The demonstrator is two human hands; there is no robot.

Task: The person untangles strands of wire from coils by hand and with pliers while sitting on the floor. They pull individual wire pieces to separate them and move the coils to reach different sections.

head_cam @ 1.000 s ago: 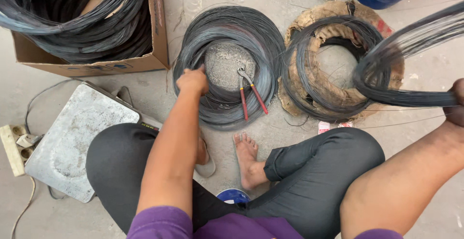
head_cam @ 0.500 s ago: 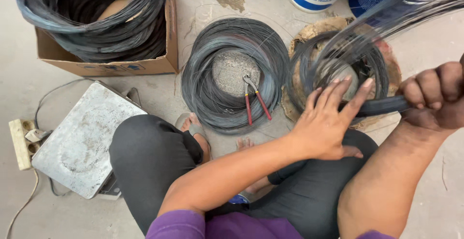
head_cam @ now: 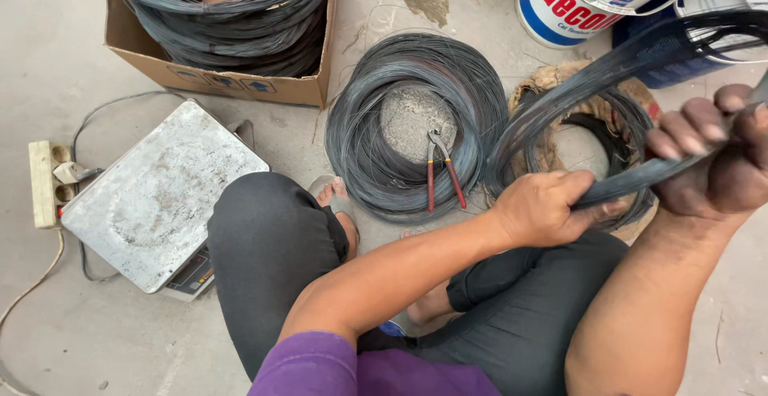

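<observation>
I hold a loop of thin dark wire (head_cam: 608, 68) up over my lap at the right. My left hand (head_cam: 544, 208) grips its lower strand just left of my right hand (head_cam: 716, 160), which is also closed on the bundle. Below the loop lies another wire coil (head_cam: 616, 124) wrapped in brown paper. A flat wire coil (head_cam: 376, 132) lies on the floor ahead of my knees, with red-handled pliers (head_cam: 440, 176) resting across its inner edge.
A cardboard box (head_cam: 224, 84) holding more wire coils stands at the back left. A metal-topped scale (head_cam: 156, 192) sits by my left knee, a power strip (head_cam: 46, 184) beside it. Paint buckets (head_cam: 576, 0) stand at the back right.
My left hand left the flat coil, crossed to the right and closed on the lifted wire loop. The view shifted down and left.
</observation>
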